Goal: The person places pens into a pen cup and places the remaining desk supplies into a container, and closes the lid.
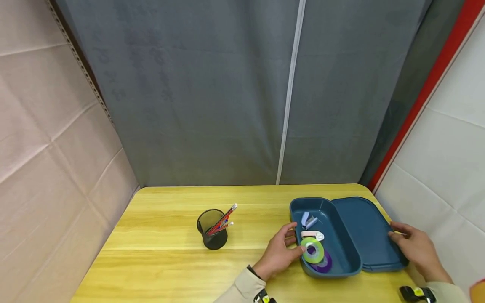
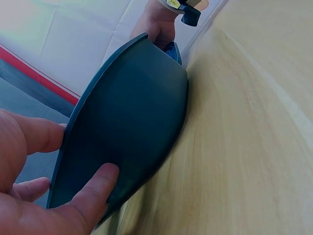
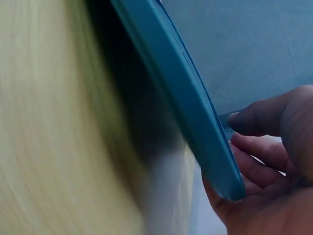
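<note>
An uncovered dark blue plastic box [image 1: 342, 252] is on the table. Spread fingers of my left hand [image 1: 278, 254] touch its left rim and outer wall, as the left wrist view shows. Inside lie a light-blue stapler-like item [image 1: 308, 220], a small pink-and-white item [image 1: 313, 235], a green tape roll [image 1: 318, 252] and a purple tape roll [image 1: 326, 265]. The matching blue lid [image 1: 369, 231] is right beside the box. Its right edge is pinched by my right hand [image 1: 417, 248], thumb on one face and fingers on the other; the right wrist view shows this edge above the table.
A black mesh pen cup [image 1: 214, 240] with several pencils [image 1: 221, 223] leaning in it stands left of the box. The yellow wooden table [image 1: 159, 235] has a grey curtain [image 1: 212, 105] behind it. White sheeting [image 1: 435, 155] hangs close by my right hand.
</note>
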The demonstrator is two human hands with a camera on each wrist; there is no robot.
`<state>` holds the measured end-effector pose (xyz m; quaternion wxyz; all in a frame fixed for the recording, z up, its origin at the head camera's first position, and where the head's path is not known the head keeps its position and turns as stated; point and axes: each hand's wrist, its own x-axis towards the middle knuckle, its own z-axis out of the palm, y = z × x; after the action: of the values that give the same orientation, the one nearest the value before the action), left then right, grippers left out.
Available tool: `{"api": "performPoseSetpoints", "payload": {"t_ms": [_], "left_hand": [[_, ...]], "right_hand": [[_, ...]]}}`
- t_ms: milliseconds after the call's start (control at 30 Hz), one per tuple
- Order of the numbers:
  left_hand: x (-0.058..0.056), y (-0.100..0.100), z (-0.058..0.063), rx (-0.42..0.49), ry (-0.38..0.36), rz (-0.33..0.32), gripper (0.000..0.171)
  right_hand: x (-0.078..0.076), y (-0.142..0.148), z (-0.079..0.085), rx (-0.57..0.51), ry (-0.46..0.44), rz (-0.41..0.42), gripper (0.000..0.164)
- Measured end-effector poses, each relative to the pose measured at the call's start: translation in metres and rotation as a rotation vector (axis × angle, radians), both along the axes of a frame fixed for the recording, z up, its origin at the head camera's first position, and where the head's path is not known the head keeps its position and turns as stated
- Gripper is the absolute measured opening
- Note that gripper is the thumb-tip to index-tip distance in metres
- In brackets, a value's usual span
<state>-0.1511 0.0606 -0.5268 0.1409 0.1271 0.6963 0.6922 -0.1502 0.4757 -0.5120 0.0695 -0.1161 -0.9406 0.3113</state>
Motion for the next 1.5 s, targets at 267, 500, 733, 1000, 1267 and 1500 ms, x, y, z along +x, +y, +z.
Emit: {"api": "performPoseSetpoints", "payload": {"t_ms": [267,500,733,1000,1267,1500], "left_hand": [[0.0,0.0,0.001,0.011,-0.006,0.009,0.071],[0.0,-0.001,0.003,0.018,-0.016,0.006,0.07],[-0.001,-0.002,0.002,0.01,-0.021,0.004,0.07],[-0.001,-0.002,0.001,-0.001,-0.026,0.006,0.07],[0.0,-0.002,0.002,0.016,-0.035,0.003,0.07],[0.0,-0.001,0.0,0.013,-0.036,0.005,0.069]], "right_hand": [[0.0,-0.002,0.009,-0.003,0.005,-0.04,0.054],[0.0,-0.009,0.019,-0.089,0.022,-0.072,0.055],[0.003,-0.013,0.028,-0.137,0.061,-0.057,0.054],[0.005,-0.021,0.036,-0.222,0.06,-0.046,0.057],[0.005,-0.031,0.043,-0.264,0.076,-0.039,0.054],[0.007,-0.042,0.048,-0.271,0.118,-0.024,0.049]]}}
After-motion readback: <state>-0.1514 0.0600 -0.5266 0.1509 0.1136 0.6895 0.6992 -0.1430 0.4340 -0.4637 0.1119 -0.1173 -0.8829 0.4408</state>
